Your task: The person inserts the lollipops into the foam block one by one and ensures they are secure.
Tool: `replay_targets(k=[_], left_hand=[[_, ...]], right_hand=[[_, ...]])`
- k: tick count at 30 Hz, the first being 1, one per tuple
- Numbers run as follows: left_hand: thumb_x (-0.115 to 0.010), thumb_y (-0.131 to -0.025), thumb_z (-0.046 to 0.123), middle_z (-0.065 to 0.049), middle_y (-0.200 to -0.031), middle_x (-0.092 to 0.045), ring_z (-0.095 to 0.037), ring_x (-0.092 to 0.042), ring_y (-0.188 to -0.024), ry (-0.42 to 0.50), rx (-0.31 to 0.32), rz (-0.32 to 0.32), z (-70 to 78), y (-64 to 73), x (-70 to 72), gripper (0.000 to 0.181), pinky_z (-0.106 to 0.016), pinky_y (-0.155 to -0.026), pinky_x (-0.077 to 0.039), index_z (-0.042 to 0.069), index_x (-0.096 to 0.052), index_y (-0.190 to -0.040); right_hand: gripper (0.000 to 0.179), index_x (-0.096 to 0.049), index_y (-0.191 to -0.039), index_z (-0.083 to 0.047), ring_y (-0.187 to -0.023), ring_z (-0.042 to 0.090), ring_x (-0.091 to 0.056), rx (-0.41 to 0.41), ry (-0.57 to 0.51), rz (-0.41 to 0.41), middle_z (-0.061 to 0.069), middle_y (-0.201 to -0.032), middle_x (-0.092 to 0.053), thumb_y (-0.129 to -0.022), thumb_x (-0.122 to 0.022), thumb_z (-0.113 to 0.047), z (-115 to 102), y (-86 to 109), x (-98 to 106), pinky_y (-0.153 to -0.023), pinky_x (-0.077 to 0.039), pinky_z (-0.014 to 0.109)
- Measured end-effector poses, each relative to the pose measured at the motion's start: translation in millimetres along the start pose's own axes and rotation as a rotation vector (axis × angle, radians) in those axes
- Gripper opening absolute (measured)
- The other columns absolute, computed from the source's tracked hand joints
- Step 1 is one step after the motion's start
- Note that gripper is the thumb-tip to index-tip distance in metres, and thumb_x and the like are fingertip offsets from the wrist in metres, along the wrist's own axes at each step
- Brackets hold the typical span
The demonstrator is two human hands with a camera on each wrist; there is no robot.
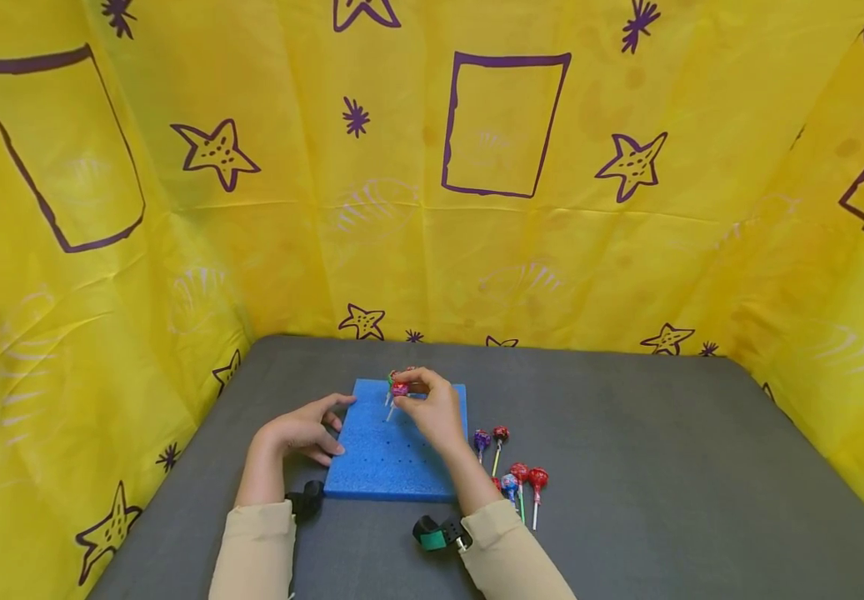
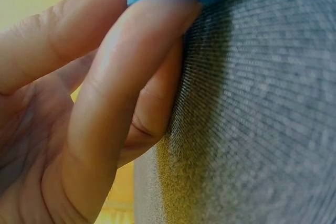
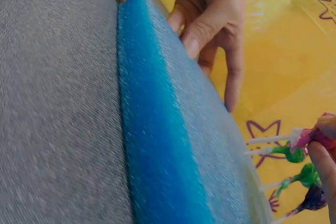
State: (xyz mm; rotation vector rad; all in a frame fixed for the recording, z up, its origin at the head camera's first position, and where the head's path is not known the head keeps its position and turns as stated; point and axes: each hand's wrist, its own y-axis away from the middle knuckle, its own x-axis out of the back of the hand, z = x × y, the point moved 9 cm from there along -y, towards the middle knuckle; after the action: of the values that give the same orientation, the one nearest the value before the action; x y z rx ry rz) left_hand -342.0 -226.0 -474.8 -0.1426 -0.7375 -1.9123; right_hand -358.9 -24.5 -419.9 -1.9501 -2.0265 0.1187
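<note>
A blue foam board (image 1: 372,479) with small holes lies on the grey table. My left hand (image 1: 304,431) holds its left edge, thumb and index finger against the foam, the other fingers bent beside it. Over the board's far part, my right hand (image 1: 434,414) pinches a pink-red wrapped lollipop (image 1: 399,390) by its head, its white stick slanting down toward the board. Close behind it, green-wrapped lollipops (image 3: 306,176) and a dark purple one (image 3: 315,198) stand with their sticks toward the board. My right hand partly covers them in the head view.
Right of the board lie several loose lollipops, among them a purple one (image 1: 481,438), a blue one (image 1: 509,482) and a red one (image 1: 539,477). Black wrist cameras (image 1: 432,533) sit near both sleeves. A yellow patterned cloth (image 1: 417,250) surrounds the table (image 1: 664,467).
</note>
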Motion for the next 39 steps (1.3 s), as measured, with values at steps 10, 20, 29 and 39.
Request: replay_targets(k=[10, 20, 29, 39], left_hand=[[-0.076, -0.081, -0.001, -0.017, -0.110, -0.048, -0.020, -0.061, -0.070, 0.004, 0.009, 0.002, -0.7, 0.3, 0.3, 0.087, -0.032, -0.064, -0.061, 0.016, -0.030, -0.153], [-0.076, -0.081, -0.001, -0.016, -0.109, -0.048, -0.020, -0.061, -0.072, 0.004, 0.014, 0.009, -0.8, 0.2, 0.6, 0.087, -0.031, -0.064, -0.061, 0.016, -0.031, -0.153], [-0.075, -0.081, -0.002, -0.016, -0.109, -0.048, -0.020, -0.061, -0.072, 0.003, 0.008, 0.007, 0.1, 0.0, 0.4, 0.086, -0.032, -0.064, -0.061, 0.016, -0.031, -0.153], [-0.076, -0.081, -0.001, -0.016, -0.109, -0.047, -0.021, -0.060, -0.073, 0.013, 0.003, -0.005, -0.6, -0.3, 0.2, 0.087, -0.033, -0.065, -0.061, 0.015, -0.030, -0.153]], right_hand=[[0.023, -0.075, -0.100, -0.009, -0.097, 0.027, -0.072, 0.009, 0.027, 0.025, 0.013, -0.111, -0.073, -0.079, -0.078, 0.000, 1, 1.7, -7, -0.075, -0.062, 0.026], [0.024, -0.075, -0.101, -0.010, -0.096, 0.024, -0.072, 0.003, 0.078, 0.020, 0.011, -0.105, -0.074, -0.079, -0.078, 0.000, 4, 4.8, -11, -0.073, -0.060, 0.022], [0.020, -0.076, -0.102, -0.012, -0.098, 0.023, -0.072, 0.010, 0.129, -0.005, 0.008, -0.107, -0.074, -0.083, -0.076, -0.006, 5, 7.5, -13, -0.075, -0.057, 0.020], [0.020, -0.075, -0.107, -0.013, -0.101, 0.023, -0.072, 0.027, 0.145, -0.051, 0.008, -0.111, -0.074, -0.087, -0.073, -0.011, 6, 7.9, -15, -0.077, -0.059, 0.023]])
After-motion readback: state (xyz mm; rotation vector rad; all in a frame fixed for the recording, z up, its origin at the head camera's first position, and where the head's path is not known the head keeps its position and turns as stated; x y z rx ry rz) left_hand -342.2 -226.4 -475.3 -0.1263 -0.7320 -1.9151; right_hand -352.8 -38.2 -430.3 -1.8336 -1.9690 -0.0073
